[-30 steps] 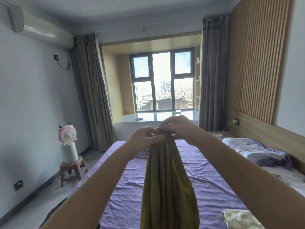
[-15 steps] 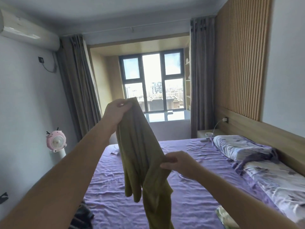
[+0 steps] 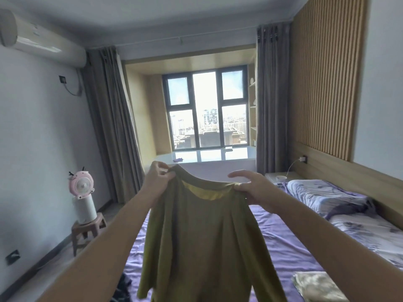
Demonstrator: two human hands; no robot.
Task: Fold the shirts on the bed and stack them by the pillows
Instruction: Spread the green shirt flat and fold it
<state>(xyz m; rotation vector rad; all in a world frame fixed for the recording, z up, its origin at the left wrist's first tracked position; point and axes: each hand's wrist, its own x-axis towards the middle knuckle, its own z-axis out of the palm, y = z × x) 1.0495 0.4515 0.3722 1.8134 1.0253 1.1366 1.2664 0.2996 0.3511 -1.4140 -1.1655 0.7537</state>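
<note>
A person is holding an olive shirt (image 3: 202, 232) up in the air over the purple bed (image 3: 281, 243), the left hand (image 3: 158, 179) pinching one shoulder and the right hand (image 3: 254, 188) pinching the other with its remaining fingers spread. The pillows (image 3: 322, 195) are lying at the headboard to the right, and a folded pale garment (image 3: 316, 285) is sitting near the bed's corner. With only 2 fingertip pinches bearing the cloth, a shoulder is likely at risk of slipping, dropping the shirt in a crumpled heap, or the hanging sleeves bunching under the fold. No brand, label or writing is readable.
</note>
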